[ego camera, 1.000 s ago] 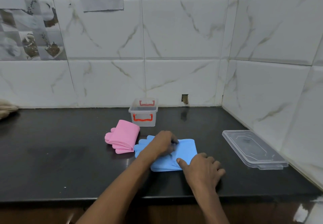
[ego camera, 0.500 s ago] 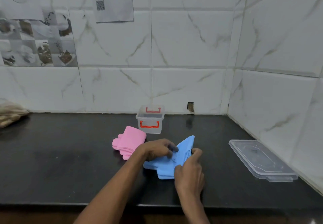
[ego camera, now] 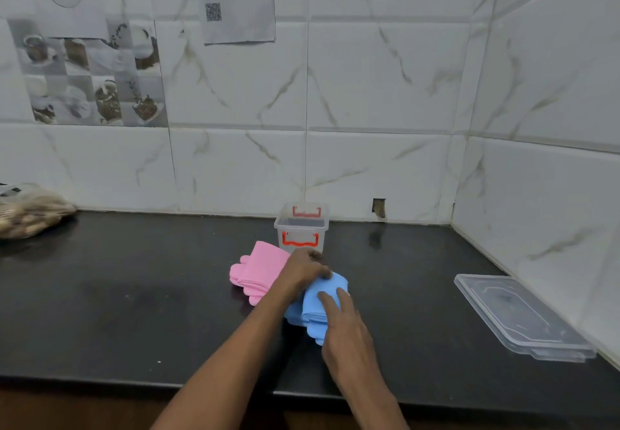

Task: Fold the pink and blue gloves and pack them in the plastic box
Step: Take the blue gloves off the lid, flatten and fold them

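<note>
The blue gloves (ego camera: 317, 308) lie folded over in a stack on the black counter (ego camera: 134, 312). My left hand (ego camera: 303, 272) grips their far edge. My right hand (ego camera: 345, 325) lies flat on top of them, fingers pressing down. The pink gloves (ego camera: 258, 270) rest folded just to the left, partly behind my left wrist. The clear plastic box (ego camera: 302, 230) with red handles stands open behind both pairs, near the wall.
The box's clear lid (ego camera: 520, 315) lies on the counter at the right, close to the side wall. A bag of brownish items (ego camera: 30, 216) sits at the far left by the back wall. Tiled walls close off the back and right.
The blue gloves lay flat a second ago; their right half has since been lifted and folded over to the left. My right hand now presses the fold down.
</note>
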Available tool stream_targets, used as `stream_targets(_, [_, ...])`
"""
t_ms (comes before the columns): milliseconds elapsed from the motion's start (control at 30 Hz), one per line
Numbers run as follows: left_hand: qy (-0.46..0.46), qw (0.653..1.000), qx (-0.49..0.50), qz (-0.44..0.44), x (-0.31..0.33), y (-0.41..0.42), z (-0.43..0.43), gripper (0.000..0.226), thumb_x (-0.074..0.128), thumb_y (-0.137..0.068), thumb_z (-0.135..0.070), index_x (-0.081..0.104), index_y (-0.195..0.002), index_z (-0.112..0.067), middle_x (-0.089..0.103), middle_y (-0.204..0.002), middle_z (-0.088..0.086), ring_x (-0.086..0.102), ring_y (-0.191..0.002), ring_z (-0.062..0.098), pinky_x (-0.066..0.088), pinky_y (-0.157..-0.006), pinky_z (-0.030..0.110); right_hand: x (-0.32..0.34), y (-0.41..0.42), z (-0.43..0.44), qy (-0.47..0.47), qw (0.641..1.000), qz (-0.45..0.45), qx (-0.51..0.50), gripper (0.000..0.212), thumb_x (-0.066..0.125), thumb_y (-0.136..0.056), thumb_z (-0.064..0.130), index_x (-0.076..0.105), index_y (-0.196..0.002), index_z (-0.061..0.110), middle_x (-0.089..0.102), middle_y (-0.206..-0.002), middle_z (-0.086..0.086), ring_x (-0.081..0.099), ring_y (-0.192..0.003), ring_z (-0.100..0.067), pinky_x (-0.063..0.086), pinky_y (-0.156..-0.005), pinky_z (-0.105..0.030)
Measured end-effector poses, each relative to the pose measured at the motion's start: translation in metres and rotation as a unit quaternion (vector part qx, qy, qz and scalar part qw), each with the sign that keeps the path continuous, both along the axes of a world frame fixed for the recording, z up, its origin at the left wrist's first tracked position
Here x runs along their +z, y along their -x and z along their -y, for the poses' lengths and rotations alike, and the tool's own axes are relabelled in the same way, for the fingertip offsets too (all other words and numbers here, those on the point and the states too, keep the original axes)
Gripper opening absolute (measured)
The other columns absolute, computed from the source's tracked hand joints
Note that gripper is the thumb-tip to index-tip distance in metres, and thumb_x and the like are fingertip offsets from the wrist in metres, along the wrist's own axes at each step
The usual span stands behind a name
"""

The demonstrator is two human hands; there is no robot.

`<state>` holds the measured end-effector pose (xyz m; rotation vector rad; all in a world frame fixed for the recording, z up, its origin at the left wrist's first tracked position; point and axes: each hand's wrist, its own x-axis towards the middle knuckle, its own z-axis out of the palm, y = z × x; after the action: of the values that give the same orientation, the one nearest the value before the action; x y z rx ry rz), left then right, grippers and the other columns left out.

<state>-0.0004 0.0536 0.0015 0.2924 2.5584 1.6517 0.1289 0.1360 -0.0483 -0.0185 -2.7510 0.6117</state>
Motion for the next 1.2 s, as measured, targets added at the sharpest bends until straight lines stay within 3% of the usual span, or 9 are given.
stream_targets(133, [0.14, 0.957, 0.061, -0.245, -0.012, -0.007, 0.004, 0.044, 0.071, -0.081, -0.014, 0.063, -0.124, -0.012, 0.064, -0.121, 0.007, 0.058, -0.111, 0.02, 0.042, -0.091, 0.022, -0.001, 0.003, 0.002, -0.053, 0.997, 0.032, 0.051, 0.066, 0.043, -0.093, 0.014, 0.018, -0.153, 0.027, 0.006, -0.162, -0.007, 0.003, -0.15, -0.022, 0.014, -0.119, -0.036])
stream_targets(267, [0.128, 0.966, 0.048, -0.217, -0.031, -0.015, 0.015, 0.034, 0.058, -0.089, -0.004, 0.066, -0.121, -0.007, 0.067, -0.123, 0.009, 0.059, -0.116, 0.021, 0.036, -0.093, 0.018, 0.0, -0.003, 0.004, 0.074, 0.994, -0.027, 0.07, 0.052, 0.04, -0.093, 0.028, 0.041, -0.145, 0.022, 0.024, -0.157, -0.002, 0.018, -0.147, -0.02, 0.017, -0.117, -0.029])
stream_targets(367, [0.116, 0.966, 0.059, -0.223, -0.038, -0.022, 0.016, 0.046, 0.047, -0.082, 0.009, 0.064, -0.123, -0.003, 0.066, -0.123, 0.012, 0.059, -0.116, 0.024, 0.038, -0.095, 0.021, 0.015, 0.005, -0.009, 0.309, 0.942, -0.099, -0.09, 0.032, 0.051, -0.09, 0.033, 0.063, -0.111, 0.011, 0.063, -0.112, -0.005, 0.059, -0.106, -0.025, 0.042, -0.084, -0.027])
stream_targets(500, [0.102, 0.97, 0.068, -0.212, -0.042, -0.025, 0.017, 0.054, 0.046, -0.084, 0.008, 0.05, -0.136, -0.006, 0.056, -0.13, 0.012, 0.052, -0.121, 0.023, 0.038, -0.101, 0.026, 0.029, 0.024, -0.02, 0.364, 0.923, 0.027, -0.121, 0.038, 0.067, -0.082, 0.041, 0.048, -0.073, 0.01, 0.053, -0.074, -0.003, 0.052, -0.065, -0.018, 0.042, -0.057, -0.03])
stream_targets(633, [0.047, 0.973, 0.073, -0.214, -0.043, -0.033, 0.021, 0.051, 0.051, -0.09, -0.009, 0.043, -0.14, -0.011, 0.054, -0.129, 0.005, 0.053, -0.118, 0.02, 0.042, -0.101, 0.031, 0.035, 0.035, -0.011, 0.466, 0.878, 0.101, -0.032, 0.048, 0.08, -0.071, 0.029, 0.054, -0.104, 0.006, 0.066, -0.1, -0.015, 0.069, -0.087, -0.031, 0.059, -0.076, -0.05])
stream_targets(867, [-0.057, 0.962, 0.124, -0.236, -0.033, -0.045, 0.018, 0.058, 0.063, -0.089, -0.017, 0.039, -0.142, -0.013, 0.055, -0.126, 0.001, 0.053, -0.117, 0.013, 0.044, -0.101, 0.03, 0.026, 0.034, -0.022, 0.665, 0.74, 0.1, 0.035, 0.049, 0.072, -0.077, -0.004, 0.05, -0.12, 0.003, 0.066, -0.108, -0.026, 0.069, -0.087, -0.045, 0.057, -0.066, -0.06])
stream_targets(1033, [-0.223, 0.966, 0.119, -0.052, -0.019, -0.055, 0.019, 0.078, 0.088, -0.066, -0.035, 0.04, -0.126, -0.026, 0.062, -0.113, -0.005, 0.067, -0.096, 0.013, 0.053, -0.067, 0.019, 0.032, 0.035, -0.038, 0.731, 0.675, 0.018, 0.103, 0.045, 0.071, -0.077, -0.005, 0.057, -0.119, 0.005, 0.07, -0.107, -0.025, 0.069, -0.091, -0.046, 0.056, -0.07, -0.061])
stream_targets(1133, [-0.413, 0.882, -0.039, 0.223, -0.009, -0.054, 0.024, 0.071, 0.09, -0.064, -0.018, 0.057, -0.124, -0.001, 0.073, -0.109, 0.018, 0.072, -0.096, 0.036, 0.06, -0.07, 0.043, 0.037, 0.041, -0.041, 0.732, 0.668, 0.012, 0.136, 0.047, 0.071, -0.077, -0.002, 0.058, -0.121, 0.005, 0.069, -0.108, -0.025, 0.069, -0.093, -0.045, 0.057, -0.071, -0.056])
stream_targets(1200, [-0.426, 0.863, -0.072, 0.261, -0.004, -0.05, 0.03, 0.06, 0.086, -0.066, -0.005, 0.06, -0.119, 0.0, 0.072, -0.108, 0.025, 0.071, -0.097, 0.042, 0.058, -0.075, 0.053, 0.038, 0.047, -0.039, 0.719, 0.681, 0.026, 0.134, 0.047, 0.072, -0.078, 0.001, 0.057, -0.122, 0.008, 0.07, -0.108, -0.023, 0.069, -0.093, -0.043, 0.057, -0.072, -0.056])
